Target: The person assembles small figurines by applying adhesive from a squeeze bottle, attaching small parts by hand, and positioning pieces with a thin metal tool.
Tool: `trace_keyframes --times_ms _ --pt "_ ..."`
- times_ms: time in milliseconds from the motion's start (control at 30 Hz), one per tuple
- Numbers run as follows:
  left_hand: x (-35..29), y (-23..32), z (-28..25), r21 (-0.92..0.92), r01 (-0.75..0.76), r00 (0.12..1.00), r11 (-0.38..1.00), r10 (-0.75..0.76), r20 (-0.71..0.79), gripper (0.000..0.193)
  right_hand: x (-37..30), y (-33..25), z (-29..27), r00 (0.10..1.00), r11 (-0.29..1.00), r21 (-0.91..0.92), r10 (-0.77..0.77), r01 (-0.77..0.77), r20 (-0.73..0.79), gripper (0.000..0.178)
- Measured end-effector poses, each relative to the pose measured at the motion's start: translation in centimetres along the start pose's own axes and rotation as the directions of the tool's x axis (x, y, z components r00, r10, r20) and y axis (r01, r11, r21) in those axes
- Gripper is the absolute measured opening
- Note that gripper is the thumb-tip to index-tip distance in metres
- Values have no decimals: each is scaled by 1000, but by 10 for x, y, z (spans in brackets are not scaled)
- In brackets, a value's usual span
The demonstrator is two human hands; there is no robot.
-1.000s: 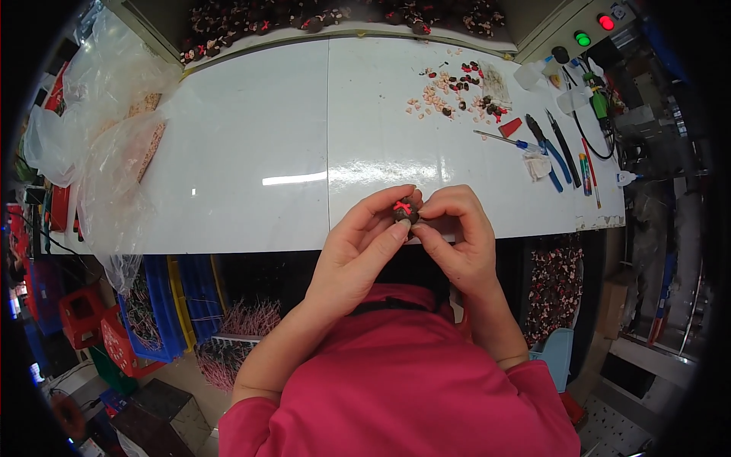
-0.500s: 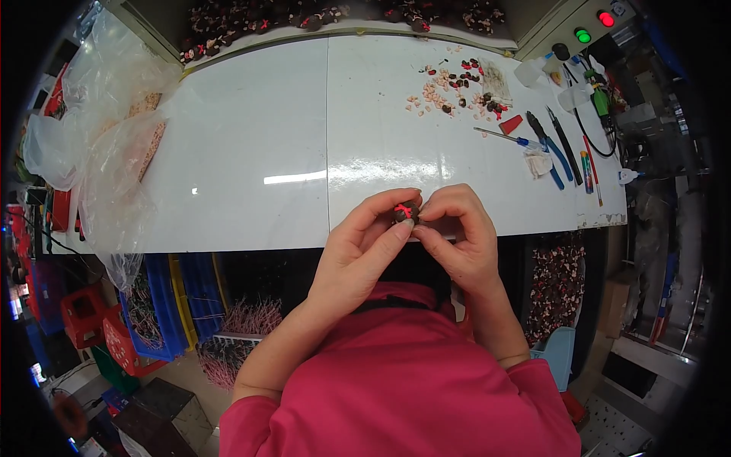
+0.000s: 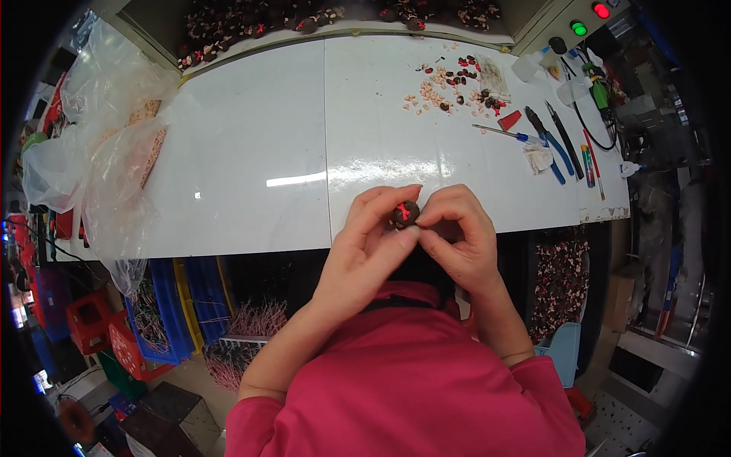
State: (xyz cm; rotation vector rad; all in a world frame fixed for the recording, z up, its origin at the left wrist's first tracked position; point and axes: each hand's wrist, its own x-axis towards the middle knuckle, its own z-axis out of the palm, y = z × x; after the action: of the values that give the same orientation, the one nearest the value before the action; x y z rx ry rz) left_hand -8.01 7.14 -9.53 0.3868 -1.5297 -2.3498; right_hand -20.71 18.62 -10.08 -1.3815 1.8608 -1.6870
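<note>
Nearest is the front of a person's bright pink shirt (image 3: 403, 373). Beyond it, both hands meet near the front edge of a white desk (image 3: 244, 137). The left hand (image 3: 369, 247) is clamped on a small dark brown ball (image 3: 406, 216) with a red bow-like mark, its fingers around the far and left sides, its thumb below. The right hand (image 3: 461, 240) has thumb and forefinger pinched together at the ball's right edge; whether they grip the ball or some tiny piece cannot be told.

Work this fine would seem to call for a firm left hold, the red mark kept clear of the fingers, and a light, short right-hand pinch. The ball appears close to the desk's edge, so working farther in would be safer: a dropped piece could fall off the front.

Open white surface stretches left and ahead, as far as a clear plastic bag (image 3: 114, 164) on the left. The right side is tighter: a screwdriver (image 3: 506, 133), blue-handled pliers (image 3: 550, 145) and black tweezers (image 3: 565, 145). Farther back lie scattered pale and dark bits (image 3: 432, 97); beyond the far edge, massed brown pieces (image 3: 289, 21).
</note>
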Motion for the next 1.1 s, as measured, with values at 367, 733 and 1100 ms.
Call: trace_keyframes --times_ms 367,733,1100 --pt "2 1 12 -107 -1 1000 994 1 -1 37 2 0 -5 995 996 -48 -78 76 -61 35" --pt "3 2 12 -141 60 998 988 -62 -7 38 -1 2 -6 989 983 -126 -139 134 -38 36" --pt "0 4 5 -216 101 995 971 -98 24 41 2 -2 1 989 983 -128 -137 130 -50 35"
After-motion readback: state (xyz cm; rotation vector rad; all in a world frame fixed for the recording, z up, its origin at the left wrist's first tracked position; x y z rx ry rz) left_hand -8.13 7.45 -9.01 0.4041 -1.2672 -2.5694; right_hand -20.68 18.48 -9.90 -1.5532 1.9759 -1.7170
